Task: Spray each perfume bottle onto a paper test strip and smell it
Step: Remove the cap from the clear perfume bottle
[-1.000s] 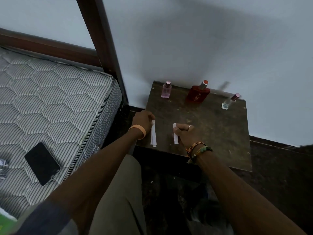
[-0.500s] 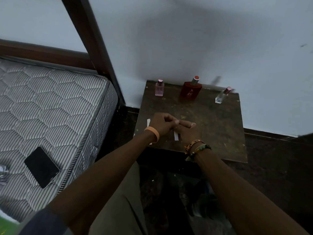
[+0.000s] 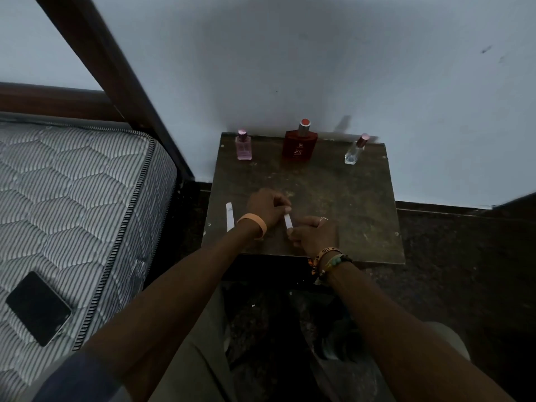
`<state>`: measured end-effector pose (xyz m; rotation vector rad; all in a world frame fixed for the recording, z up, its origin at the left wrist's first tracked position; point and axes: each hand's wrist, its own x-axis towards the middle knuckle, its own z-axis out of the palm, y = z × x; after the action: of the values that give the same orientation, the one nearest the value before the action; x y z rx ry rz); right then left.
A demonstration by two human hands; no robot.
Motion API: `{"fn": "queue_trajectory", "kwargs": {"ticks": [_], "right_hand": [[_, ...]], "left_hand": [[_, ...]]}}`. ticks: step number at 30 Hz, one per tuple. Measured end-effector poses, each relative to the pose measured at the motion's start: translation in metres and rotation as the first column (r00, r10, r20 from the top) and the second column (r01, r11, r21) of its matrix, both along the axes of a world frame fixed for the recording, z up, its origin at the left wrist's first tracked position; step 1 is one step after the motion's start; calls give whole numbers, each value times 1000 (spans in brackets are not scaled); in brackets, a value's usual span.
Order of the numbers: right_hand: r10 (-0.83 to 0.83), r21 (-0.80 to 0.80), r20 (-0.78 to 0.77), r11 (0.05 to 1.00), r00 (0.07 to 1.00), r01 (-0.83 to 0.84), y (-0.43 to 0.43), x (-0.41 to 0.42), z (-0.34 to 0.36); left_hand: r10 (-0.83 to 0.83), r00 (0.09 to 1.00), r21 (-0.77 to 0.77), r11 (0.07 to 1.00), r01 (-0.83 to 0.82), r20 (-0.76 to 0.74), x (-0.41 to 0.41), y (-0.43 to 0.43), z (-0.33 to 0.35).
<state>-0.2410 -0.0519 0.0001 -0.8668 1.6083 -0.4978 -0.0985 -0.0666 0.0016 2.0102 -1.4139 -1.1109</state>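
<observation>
Pale blue-grey wall [image 3: 377,82] backs a scuffed dark wooden bedside table [image 3: 348,204], with a quilted mattress [image 3: 72,198] on its left and a black phone [image 3: 37,307] lying on it. Both forearms reach forward over the table's near edge and the hands meet near its front. The left hand [image 3: 268,208], in an orange wristband, is curled, thumb and forefinger pinching the far end of a paper test strip [image 3: 288,221]. The right hand [image 3: 314,235], knuckles up, fingers bent, pinches the strip's near end. The strip's long axis runs away from the person, its far end tilted slightly left; whether it touches the wood I cannot tell. A second strip [image 3: 230,216] lies flat near the left edge, pointing much the same way. Along the back stand a pink perfume bottle [image 3: 243,147], a red perfume bottle [image 3: 300,145] and a clear perfume bottle [image 3: 355,150], upright and well apart.
</observation>
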Motion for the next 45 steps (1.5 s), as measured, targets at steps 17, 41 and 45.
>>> {"fn": "queue_trajectory", "kwargs": {"ticks": [17,41,45], "right_hand": [[136,41,-147,990,980,-131,-4,30,-23],[-160,-467,-339,884,927,-18,-119,-57,23],[-114,-453,-371,888,921,-73,-151,-64,20]], "left_hand": [[-29,987,0,1000,29,157,16,-2,-24],[-37,994,-379,922,72,100,-57,-101,16],[-11,997,-340,940,36,77,-76,-131,6]]}}
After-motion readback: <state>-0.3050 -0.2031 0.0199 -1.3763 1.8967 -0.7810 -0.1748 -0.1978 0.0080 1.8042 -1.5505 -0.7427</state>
